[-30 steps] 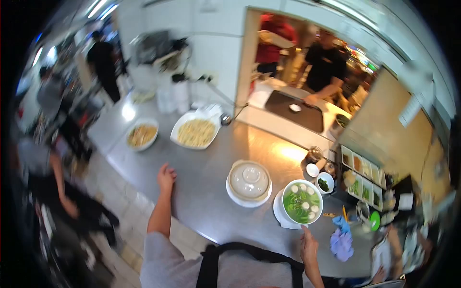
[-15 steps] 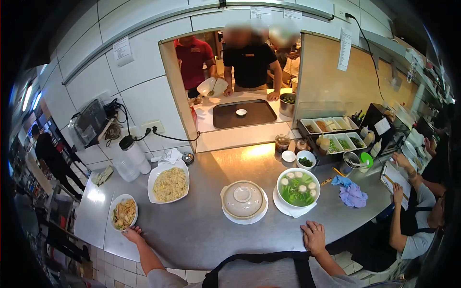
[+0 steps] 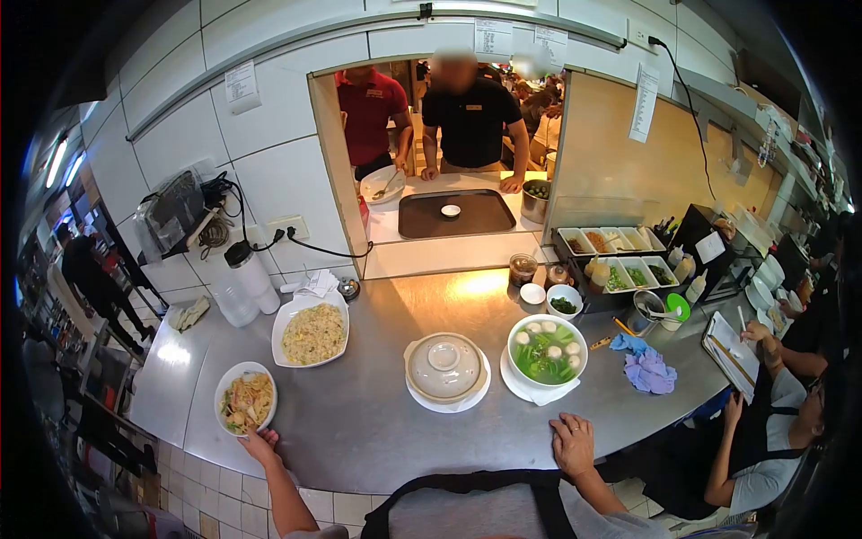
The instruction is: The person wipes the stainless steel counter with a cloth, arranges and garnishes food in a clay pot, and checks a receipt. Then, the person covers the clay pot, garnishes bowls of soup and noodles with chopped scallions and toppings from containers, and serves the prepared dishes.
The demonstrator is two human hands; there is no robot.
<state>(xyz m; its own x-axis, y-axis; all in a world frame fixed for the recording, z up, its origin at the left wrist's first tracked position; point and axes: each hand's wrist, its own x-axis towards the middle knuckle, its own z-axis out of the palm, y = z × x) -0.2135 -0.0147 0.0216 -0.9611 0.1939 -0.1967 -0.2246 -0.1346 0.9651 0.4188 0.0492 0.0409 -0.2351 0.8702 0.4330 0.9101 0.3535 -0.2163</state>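
Observation:
My left hand (image 3: 260, 444) grips the near rim of a white bowl of noodles (image 3: 245, 400) at the left front of the steel table. The thumb lies along the rim, and the fingers under the bowl are partly hidden. Flat on the table's front edge rests my right hand (image 3: 573, 440), holding nothing, fingers apart. Closest to it is a white bowl of green soup with pale balls (image 3: 548, 350), standing on a plate. Left of the soup sits a lidded clay pot (image 3: 446, 366) on another plate. Behind the noodles is a square dish of fried rice (image 3: 312, 334).
Beyond the pass window, a brown tray (image 3: 456, 214) holds a small white dish; two people stand behind it. Trays of toppings (image 3: 615, 241), cups and a purple cloth (image 3: 650, 371) are on the right. A co-worker there holds a clipboard (image 3: 729, 350). Tumblers (image 3: 253, 278) stand back left.
My left hand and the noodle bowl have shifted slightly right on the table. Behind the window, the person in red has lowered a tilted white bowl to the counter. My right hand stays put.

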